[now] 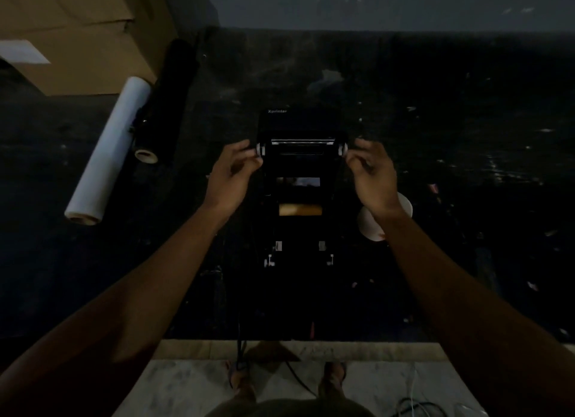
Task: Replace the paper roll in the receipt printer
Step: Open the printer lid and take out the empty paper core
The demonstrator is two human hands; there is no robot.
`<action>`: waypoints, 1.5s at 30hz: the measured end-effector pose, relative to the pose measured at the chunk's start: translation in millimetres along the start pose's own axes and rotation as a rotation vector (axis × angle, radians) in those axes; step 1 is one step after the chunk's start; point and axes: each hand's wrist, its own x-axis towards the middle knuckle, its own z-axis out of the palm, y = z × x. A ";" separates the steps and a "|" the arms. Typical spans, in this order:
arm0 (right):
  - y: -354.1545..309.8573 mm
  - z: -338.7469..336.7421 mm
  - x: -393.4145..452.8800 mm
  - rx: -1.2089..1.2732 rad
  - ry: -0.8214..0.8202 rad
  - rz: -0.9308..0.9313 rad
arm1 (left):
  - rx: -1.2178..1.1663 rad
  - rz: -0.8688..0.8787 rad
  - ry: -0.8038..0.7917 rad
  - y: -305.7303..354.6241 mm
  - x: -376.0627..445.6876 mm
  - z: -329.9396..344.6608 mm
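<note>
We are in a dim room, looking down at a dark, speckled surface (404,111) with a stone floor (193,382) just below its near edge. In the middle of the surface sits the black receipt printer (295,127), opened up, with its lid or inner frame lying toward us.

Our left hand (228,175) and our right hand (371,175) are apart, one on each side of the printer. The fingers of each pinch a small white end cap on the roller bar (301,143) that goes across the open part. It is too dark to tell if the bar is lifted or seated.

We think the bar is stiff and light, so the two ends are the best places to hold. The caps look small and smooth, so they may slip. The thin plastic parts may snap if we push hard.

Beside the printer, under our right wrist, lies a white paper roll (370,227). It should be light, and it may roll or unwind.

Far on the left lie a long white roll (109,152), a black roll (168,105) and a cardboard box (77,27). On the right there is lots of open room. Cables (413,407) lie on the floor.
</note>
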 end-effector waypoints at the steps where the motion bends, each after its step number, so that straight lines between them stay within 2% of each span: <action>1: 9.2 -2.5 -5.6 -0.024 -0.031 -0.025 | 0.060 0.028 0.014 -11.8 -4.7 -1.1; 3: 31.4 -5.5 -17.3 -0.147 -0.203 -0.065 | 0.261 0.068 -0.010 -38.9 -16.9 -1.6; 6: 53.3 0.1 -30.5 -0.430 -0.526 -0.044 | 0.552 0.111 -0.201 -70.0 -31.2 4.7; 9: 58.0 11.1 -27.6 -0.528 -0.584 -0.087 | 0.699 0.156 -0.295 -80.0 -28.4 13.6; 14: 55.2 16.6 -11.0 -0.531 -0.593 -0.112 | 0.803 0.215 -0.294 -73.8 -9.3 19.4; 18: 47.6 7.2 -9.7 -0.372 -0.566 -0.112 | 0.616 0.254 -0.324 -68.2 -3.5 11.2; 21: 34.5 -5.6 -18.6 -0.042 -0.500 0.027 | 0.240 0.099 -0.325 -53.7 -15.0 8.1; 25: 22.2 -15.7 -60.1 0.149 -0.397 0.181 | -0.152 -0.116 -0.185 -44.6 -63.2 22.8; 29: 23.8 -11.0 -117.8 0.267 -0.160 0.343 | -0.161 -0.211 -0.027 -56.1 -113.2 45.9; 32: 30.4 -10.3 -147.1 0.318 0.040 0.415 | -0.285 -0.351 -0.007 -61.6 -132.5 54.6; 37: 39.7 -24.2 -165.3 0.405 0.100 0.410 | -0.433 -0.450 -0.044 -63.3 -144.8 58.0; 40: 57.5 -49.5 -165.9 0.355 0.158 0.411 | -0.427 -0.445 -0.030 -63.1 -144.0 59.5; 41: 68.8 -60.3 -166.0 0.251 0.178 0.412 | -0.414 -0.444 -0.018 -63.0 -143.4 61.3; 43: 98.6 -82.5 -166.1 -0.114 0.163 0.388 | -0.389 -0.441 -0.007 -60.9 -142.9 68.0; 45: 129.5 -99.7 -164.5 -0.423 0.065 0.394 | -0.367 -0.441 -0.017 -58.9 -142.1 76.8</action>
